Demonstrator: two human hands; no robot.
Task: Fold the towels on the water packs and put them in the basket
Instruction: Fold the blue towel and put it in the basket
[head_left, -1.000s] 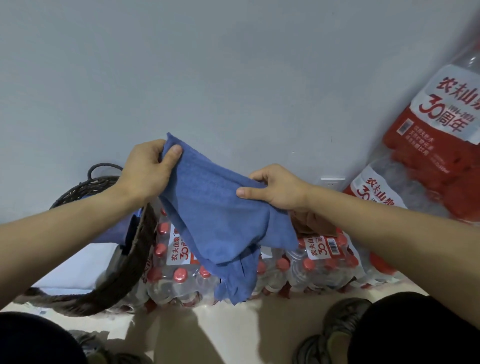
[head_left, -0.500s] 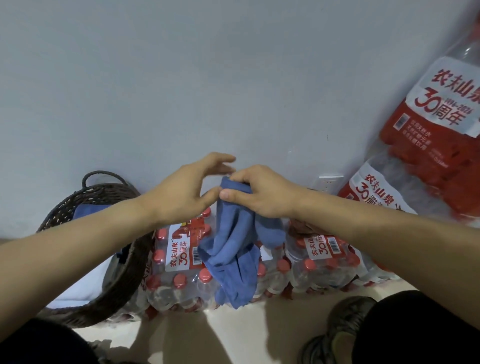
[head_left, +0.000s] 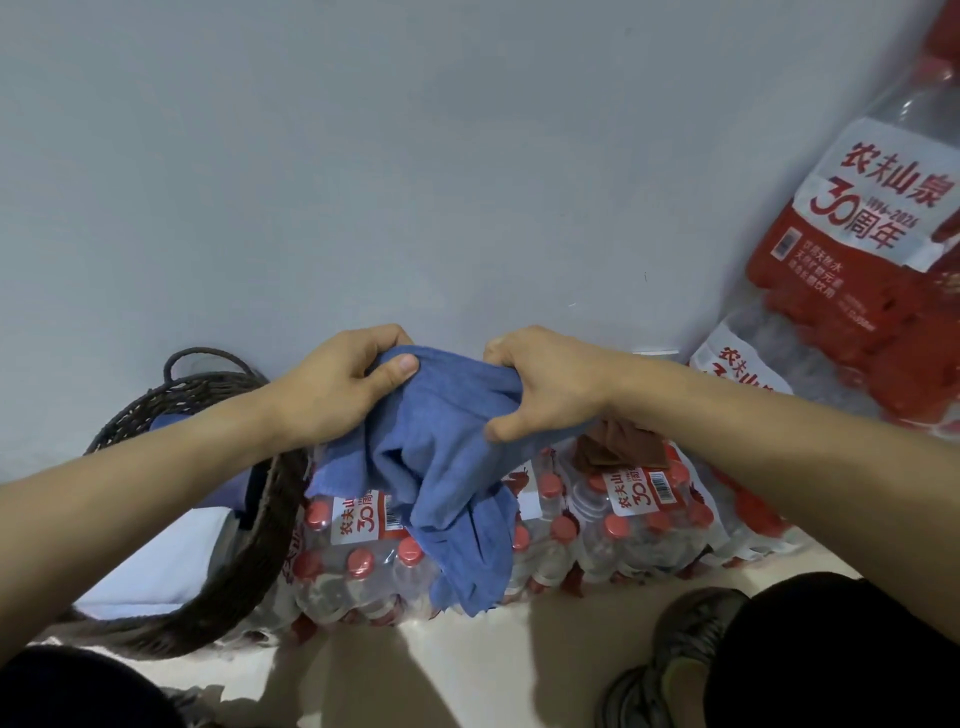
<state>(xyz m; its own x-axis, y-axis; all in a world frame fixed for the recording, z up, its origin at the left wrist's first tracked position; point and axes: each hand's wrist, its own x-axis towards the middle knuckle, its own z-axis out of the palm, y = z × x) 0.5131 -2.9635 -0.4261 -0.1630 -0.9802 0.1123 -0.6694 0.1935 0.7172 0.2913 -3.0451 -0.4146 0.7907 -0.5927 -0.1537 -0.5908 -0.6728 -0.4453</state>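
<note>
The left hand (head_left: 332, 387) grips the upper left edge of the blue towel (head_left: 447, 467), thumb pressed on the cloth with fingers curled behind it. The right hand (head_left: 545, 387) clutches the towel's upper right part, fingers curled round a bunch of the fabric. The towel hangs crumpled between both hands, above the water packs (head_left: 613, 525), its lower end draping down over their front side. A brown towel (head_left: 618, 447) lies on top of the water packs, under the right forearm. The wicker basket (head_left: 244, 561) stands just left of the water packs, touching them, with blue and white cloth inside.
</note>
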